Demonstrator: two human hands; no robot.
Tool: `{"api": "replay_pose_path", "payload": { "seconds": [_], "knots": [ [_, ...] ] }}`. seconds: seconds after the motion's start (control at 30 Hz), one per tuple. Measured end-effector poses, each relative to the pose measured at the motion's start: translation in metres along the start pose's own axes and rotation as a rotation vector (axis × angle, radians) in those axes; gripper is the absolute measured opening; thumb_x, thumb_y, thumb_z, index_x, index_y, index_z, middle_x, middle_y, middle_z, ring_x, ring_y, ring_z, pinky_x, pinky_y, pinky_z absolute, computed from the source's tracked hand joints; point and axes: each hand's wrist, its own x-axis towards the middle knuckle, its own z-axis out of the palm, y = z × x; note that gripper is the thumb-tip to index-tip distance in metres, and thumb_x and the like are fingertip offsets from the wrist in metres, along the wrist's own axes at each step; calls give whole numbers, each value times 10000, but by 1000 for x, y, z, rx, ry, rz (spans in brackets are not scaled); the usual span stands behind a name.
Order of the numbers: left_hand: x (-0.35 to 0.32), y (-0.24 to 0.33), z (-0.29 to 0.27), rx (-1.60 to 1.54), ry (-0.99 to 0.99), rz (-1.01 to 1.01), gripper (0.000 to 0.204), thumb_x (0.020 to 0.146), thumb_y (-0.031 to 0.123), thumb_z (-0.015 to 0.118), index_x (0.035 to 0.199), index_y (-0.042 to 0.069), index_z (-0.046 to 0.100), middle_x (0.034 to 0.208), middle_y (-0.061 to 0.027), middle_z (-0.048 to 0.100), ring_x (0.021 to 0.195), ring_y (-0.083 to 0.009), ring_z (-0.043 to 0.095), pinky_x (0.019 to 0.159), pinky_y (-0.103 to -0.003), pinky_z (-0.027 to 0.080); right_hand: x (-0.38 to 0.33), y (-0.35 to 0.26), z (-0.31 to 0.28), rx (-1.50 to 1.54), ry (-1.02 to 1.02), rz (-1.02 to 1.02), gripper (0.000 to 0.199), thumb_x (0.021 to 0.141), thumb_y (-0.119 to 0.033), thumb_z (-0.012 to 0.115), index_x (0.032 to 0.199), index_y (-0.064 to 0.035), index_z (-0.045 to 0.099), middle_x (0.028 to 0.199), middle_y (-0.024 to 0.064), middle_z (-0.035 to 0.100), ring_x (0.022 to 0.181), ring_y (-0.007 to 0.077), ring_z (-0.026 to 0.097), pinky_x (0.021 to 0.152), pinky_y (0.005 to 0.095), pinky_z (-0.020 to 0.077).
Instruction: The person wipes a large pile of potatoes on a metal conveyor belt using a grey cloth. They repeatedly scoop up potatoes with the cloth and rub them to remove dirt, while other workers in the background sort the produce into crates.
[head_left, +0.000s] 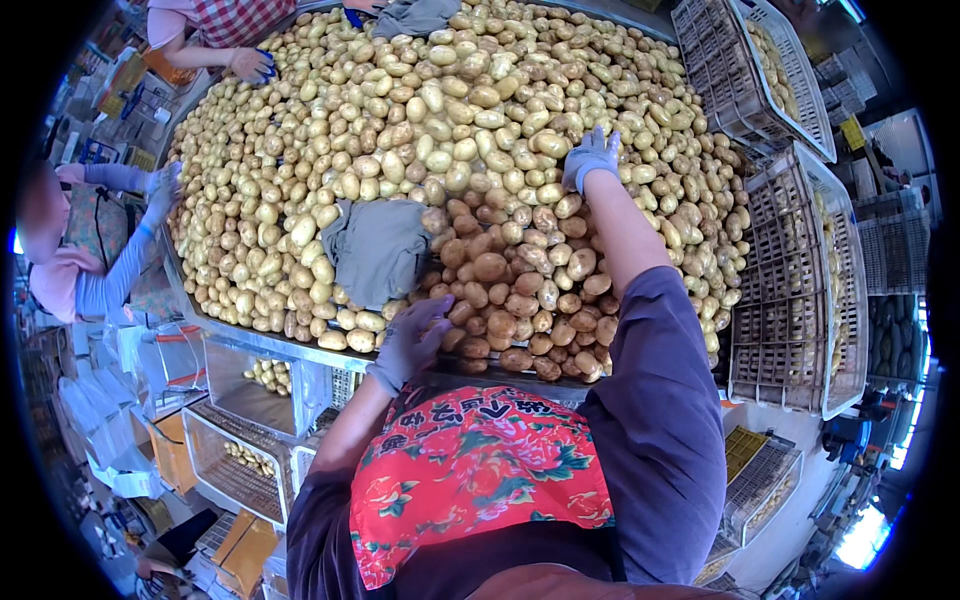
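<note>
From where I stand, the potatoes (470,180) lie heaped on all sides of the larger grey cloth (376,252), darker ones to its right. The work seems far from finished: very many remain there, although the crates (785,290) well to the cloth's right already contain some. Farther than the cloth and to its right, the right hand (592,160) has fingers spread; just nearer than it, the left hand (412,343) is half open. Whether either holds a potato, I cannot tell.

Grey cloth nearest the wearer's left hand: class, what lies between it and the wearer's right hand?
Potatoes, some brown, some paler yellow, fill the stretch between the grey cloth and the right hand; the head view shows this.
</note>
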Motion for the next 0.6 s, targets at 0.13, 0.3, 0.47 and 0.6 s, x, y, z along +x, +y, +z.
{"api": "replay_pose_path", "payload": {
  "seconds": [0.13, 0.3, 0.47, 0.6],
  "knots": [
    [-4, -1, 1, 28, 71, 60, 371, 907, 119, 579, 1263, 15, 601, 1140, -168, 658, 1000, -274, 654, 864, -347, 514, -2, 3, -17, -11, -94, -4, 669, 796, -342, 664, 1407, -109, 525, 1585, 148, 283, 1503, 357, 114, 1143, 663, 24],
    [-11, -10, 1, 18, 84, 31, 380, 914, 124, 575, 1278, 15, 591, 1106, -155, 661, 963, -262, 652, 858, -345, 509, 13, -2, 9, -1, -44, 60, 748, 743, -393, 697, 1425, -149, 509, 1597, 127, 261, 1502, 342, 123, 1153, 643, 19],
    [-17, -8, 6, -42, 103, 29, 379, 923, 122, 567, 1284, 9, 585, 1104, -149, 659, 974, -251, 648, 879, -341, 498, 3, 5, -2, 90, -80, 45, 761, 731, -351, 680, 1434, -128, 493, 1617, 122, 198, 1511, 318, 88, 1172, 605, 16],
    [-20, -3, 4, -79, 77, 8, 386, 924, 124, 567, 1291, 7, 579, 1133, -156, 650, 1023, -252, 638, 913, -338, 484, 13, 2, 23, 158, 3, 98, 752, 709, -341, 676, 1412, -125, 519, 1622, 130, 168, 1512, 319, 75, 1176, 601, 16]
  ]
}}
